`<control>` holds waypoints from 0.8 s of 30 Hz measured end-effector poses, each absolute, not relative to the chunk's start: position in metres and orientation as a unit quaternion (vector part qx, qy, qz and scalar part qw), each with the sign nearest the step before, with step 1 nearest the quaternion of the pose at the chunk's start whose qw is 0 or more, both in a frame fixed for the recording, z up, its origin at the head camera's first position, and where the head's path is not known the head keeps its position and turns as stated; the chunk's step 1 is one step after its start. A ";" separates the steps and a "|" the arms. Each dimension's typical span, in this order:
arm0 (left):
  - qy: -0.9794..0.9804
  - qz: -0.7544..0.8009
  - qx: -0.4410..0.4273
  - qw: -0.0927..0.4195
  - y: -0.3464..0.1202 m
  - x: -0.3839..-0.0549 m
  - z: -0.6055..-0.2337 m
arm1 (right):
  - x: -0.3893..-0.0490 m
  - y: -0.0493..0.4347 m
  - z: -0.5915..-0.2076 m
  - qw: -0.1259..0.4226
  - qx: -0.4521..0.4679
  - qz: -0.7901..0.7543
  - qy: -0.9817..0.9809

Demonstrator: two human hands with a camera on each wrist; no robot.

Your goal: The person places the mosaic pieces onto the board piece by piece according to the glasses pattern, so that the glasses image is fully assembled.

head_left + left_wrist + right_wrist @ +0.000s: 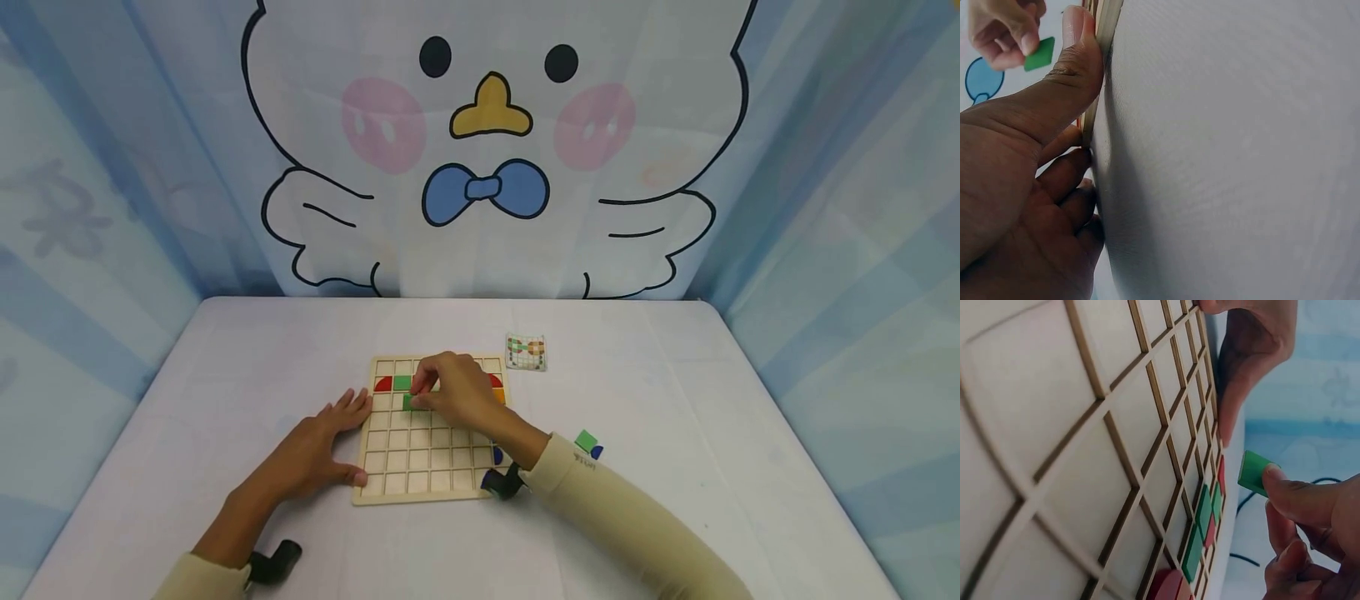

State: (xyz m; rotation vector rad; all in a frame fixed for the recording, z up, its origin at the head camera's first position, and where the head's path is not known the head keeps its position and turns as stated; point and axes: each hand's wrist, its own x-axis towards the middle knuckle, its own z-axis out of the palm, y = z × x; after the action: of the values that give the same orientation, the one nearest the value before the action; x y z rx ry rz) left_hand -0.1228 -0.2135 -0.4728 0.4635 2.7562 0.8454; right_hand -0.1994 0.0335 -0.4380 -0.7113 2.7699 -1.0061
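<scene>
I've got the right hand (pixel 457 390) pinching a green tile (pixel 1252 472) over the board (pixel 412 502), left hand (pixel 318 446) spread against its edge, some pieces (pixel 402 382) in, most squares (pixel 417 461) bare, loose tiles (pixel 586 441) on the desk (pixel 637 375).

Soft, even light in the head view; dimmer wrist views, with shadow alongside the board (pixel 1107 28)

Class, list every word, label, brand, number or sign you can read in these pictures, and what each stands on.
No text is readable.
Dark marking on the right sleeve: too small and blurred.
Patterned card: too small to tell if it bears lettering.
Wooden grid board: no lettering visible.
</scene>
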 end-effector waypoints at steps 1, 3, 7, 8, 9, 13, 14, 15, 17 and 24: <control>0.938 0.289 0.158 0.110 -0.214 -0.123 -0.473 | -0.201 0.030 -0.438 0.058 -0.237 -0.330 0.912; 0.937 0.291 0.159 0.108 -0.215 -0.123 -0.473 | -0.203 0.022 -0.439 0.066 -0.245 -0.328 0.910; 0.936 0.293 0.158 0.112 -0.216 -0.124 -0.473 | -0.208 0.008 -0.441 0.084 -0.249 -0.319 0.910; 0.936 0.293 0.159 0.112 -0.216 -0.124 -0.473 | -0.210 0.005 -0.442 0.088 -0.248 -0.316 0.911; 0.936 0.294 0.159 0.112 -0.216 -0.124 -0.473 | -0.211 0.002 -0.443 0.092 -0.248 -0.313 0.912; 0.934 0.300 0.163 0.107 -0.217 -0.124 -0.474 | -0.217 -0.007 -0.447 0.099 -0.247 -0.304 0.915; 0.934 0.301 0.164 0.105 -0.217 -0.124 -0.475 | -0.218 -0.009 -0.448 0.100 -0.245 -0.303 0.915; 0.933 0.301 0.165 0.103 -0.217 -0.124 -0.475 | -0.219 -0.011 -0.450 0.100 -0.243 -0.302 0.916; 0.933 0.301 0.167 0.100 -0.217 -0.125 -0.476 | -0.221 -0.014 -0.451 0.104 -0.236 -0.300 0.918; 0.934 0.301 0.168 0.099 -0.217 -0.124 -0.475 | -0.222 -0.020 -0.455 0.108 -0.232 -0.263 0.930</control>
State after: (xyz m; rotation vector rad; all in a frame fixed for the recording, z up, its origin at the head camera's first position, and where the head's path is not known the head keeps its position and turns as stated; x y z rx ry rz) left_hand -0.1239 -0.2169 -0.4754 0.4962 2.7606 0.8893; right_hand -0.2216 -0.0203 -0.4550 -0.6831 2.7369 -0.7753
